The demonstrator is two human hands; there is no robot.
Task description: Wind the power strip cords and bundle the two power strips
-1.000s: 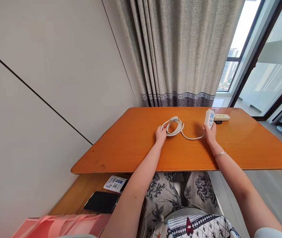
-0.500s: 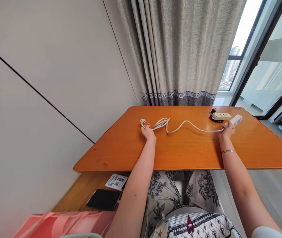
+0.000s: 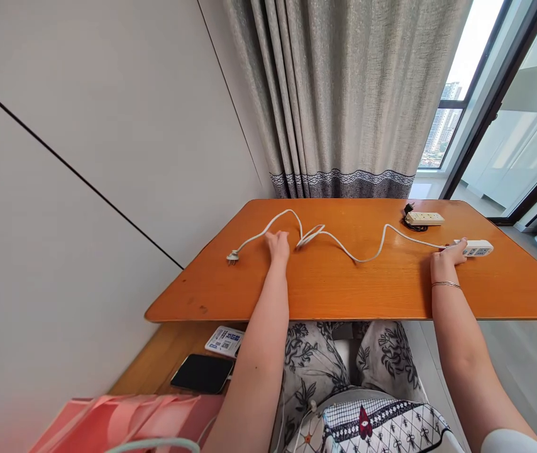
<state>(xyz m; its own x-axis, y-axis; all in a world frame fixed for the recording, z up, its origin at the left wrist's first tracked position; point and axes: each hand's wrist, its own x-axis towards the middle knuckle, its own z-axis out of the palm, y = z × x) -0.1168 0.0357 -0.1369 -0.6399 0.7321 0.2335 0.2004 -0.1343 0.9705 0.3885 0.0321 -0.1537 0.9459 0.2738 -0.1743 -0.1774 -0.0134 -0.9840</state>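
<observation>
**White power strip [image 3: 478, 248] in right hand [image 3: 448, 257], white cord [image 3: 356, 260] strung across desk [image 3: 344, 296]**

Head view: The white power strip is near the desk's right edge, sockets pointing away from the person. Right hand's fingers are closed around its cord end; likely held there so a tug on the lead can't drag it. White cord runs leftward in loose waves, with a small bunch of loops near the middle, probably slack keeping its coiled set. White plug [image 3: 233, 257] lies toward the left edge, prongs facing the near edge, not held.

Left hand [image 3: 278, 245] is between plug and loops, fingers loosely parted, nothing visibly gripped. Can't tell if fingertips brush the cord.

Cream power strip [image 3: 425, 218] sits near the far right corner, black cord [image 3: 414, 227] bunched beside it, black plug [image 3: 409, 208] on top of the bunch; looks bundled to keep it compact, apart from the white lead.

Below the near-left corner: black phone [image 3: 202, 373] on a wooden surface [image 3: 148, 358], pink bag [image 3: 155, 415] nearer.
</observation>
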